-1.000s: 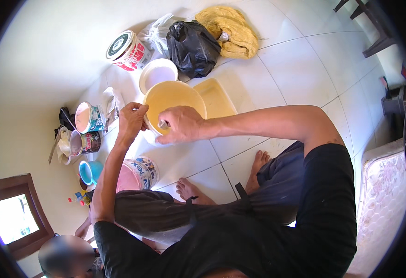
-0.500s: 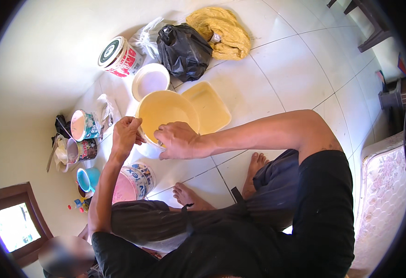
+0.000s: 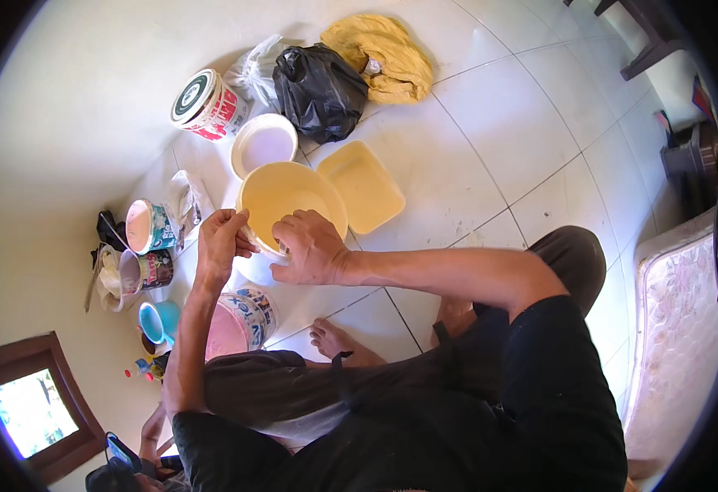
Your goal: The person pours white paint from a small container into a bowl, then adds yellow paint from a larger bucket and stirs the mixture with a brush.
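A round yellow basin (image 3: 297, 193) is on the tiled floor in front of me. My left hand (image 3: 223, 244) pinches its near-left rim between thumb and fingers. Close beside it, my right hand (image 3: 309, 248) is curled over the near part of the same rim. A small pale or shiny bit shows at its fingertips, too small to name. Beyond the basin's right side lies a shallow yellow rectangular tray (image 3: 365, 187). Just past the far rim is a white round tub (image 3: 264, 146).
A lidded paint bucket (image 3: 205, 105), a black plastic bag (image 3: 319, 94) and yellow cloth (image 3: 379, 57) lie farther off. Pink-filled buckets (image 3: 240, 321) (image 3: 150, 225) and a blue dipper (image 3: 159, 321) are at left. Another person (image 3: 133, 471) is lower left; a mattress (image 3: 677, 328) is right.
My right knee has swung out to the right and my right forearm sits lower. Both hands stay at the basin's rim. The person at lower left has shifted.
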A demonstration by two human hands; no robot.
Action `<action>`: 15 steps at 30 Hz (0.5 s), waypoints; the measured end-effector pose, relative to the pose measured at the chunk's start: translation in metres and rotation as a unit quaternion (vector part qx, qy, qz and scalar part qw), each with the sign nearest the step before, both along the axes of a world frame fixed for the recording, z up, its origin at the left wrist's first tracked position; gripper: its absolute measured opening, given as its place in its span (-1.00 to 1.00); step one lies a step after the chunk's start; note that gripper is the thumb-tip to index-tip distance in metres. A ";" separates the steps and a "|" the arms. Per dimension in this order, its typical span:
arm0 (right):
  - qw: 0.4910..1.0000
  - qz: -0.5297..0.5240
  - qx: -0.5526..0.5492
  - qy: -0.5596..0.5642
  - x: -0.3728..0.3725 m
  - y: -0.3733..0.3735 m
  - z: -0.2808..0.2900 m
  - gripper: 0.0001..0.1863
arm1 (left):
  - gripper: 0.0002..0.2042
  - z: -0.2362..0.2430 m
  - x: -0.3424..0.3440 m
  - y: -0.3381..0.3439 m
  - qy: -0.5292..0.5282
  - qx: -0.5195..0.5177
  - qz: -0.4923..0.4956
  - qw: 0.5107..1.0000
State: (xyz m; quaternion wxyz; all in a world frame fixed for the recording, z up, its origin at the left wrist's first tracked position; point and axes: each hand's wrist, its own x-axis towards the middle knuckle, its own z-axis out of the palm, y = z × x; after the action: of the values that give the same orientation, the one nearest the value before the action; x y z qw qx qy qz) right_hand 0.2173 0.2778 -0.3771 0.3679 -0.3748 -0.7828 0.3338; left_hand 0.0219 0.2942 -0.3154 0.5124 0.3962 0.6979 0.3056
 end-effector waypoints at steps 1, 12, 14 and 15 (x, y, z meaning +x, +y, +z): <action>1.000 -0.002 -0.002 0.000 0.001 0.000 0.000 -0.63 | -0.67 0.000 0.000 0.000 -0.002 -0.001 -0.001 1.000; 0.985 -0.116 0.027 0.122 -0.007 -0.019 -0.020 -0.63 | -0.68 0.002 0.010 0.006 0.015 -0.004 -0.034 0.999; 0.980 -0.133 0.043 0.145 -0.006 -0.019 -0.020 -0.62 | -0.68 0.002 0.012 0.008 0.008 -0.007 -0.035 0.999; 0.980 -0.129 0.034 0.147 -0.005 -0.020 -0.022 -0.62 | -0.67 0.001 0.012 0.008 0.013 -0.007 -0.037 0.999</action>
State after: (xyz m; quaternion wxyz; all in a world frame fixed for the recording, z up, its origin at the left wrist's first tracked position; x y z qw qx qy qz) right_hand 0.2119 0.2580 -0.3986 0.5314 -0.4069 -0.6762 0.3080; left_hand 0.0337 0.3026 -0.3142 0.5173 0.4218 0.6914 0.2765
